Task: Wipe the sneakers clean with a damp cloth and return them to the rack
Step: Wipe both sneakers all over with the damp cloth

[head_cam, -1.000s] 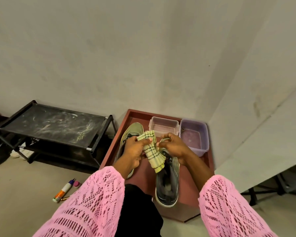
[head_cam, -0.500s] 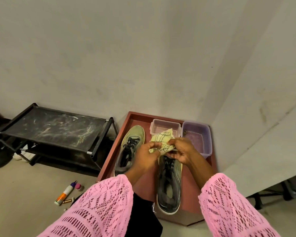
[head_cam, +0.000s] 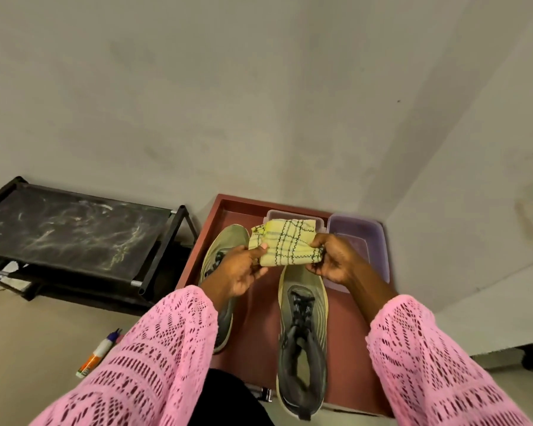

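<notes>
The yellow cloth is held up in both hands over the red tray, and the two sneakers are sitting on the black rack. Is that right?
Not quite. The head view shows both sneakers, the left sneaker and the right sneaker, lying in the red tray, not on the black rack, whose top shelf is bare. The rest holds: the left hand and right hand hold the yellow cloth up over the tray.

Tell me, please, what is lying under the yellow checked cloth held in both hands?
Under the yellow checked cloth lie the right sneaker's toe and a clear plastic tub; the tub's contents are hidden.
</notes>
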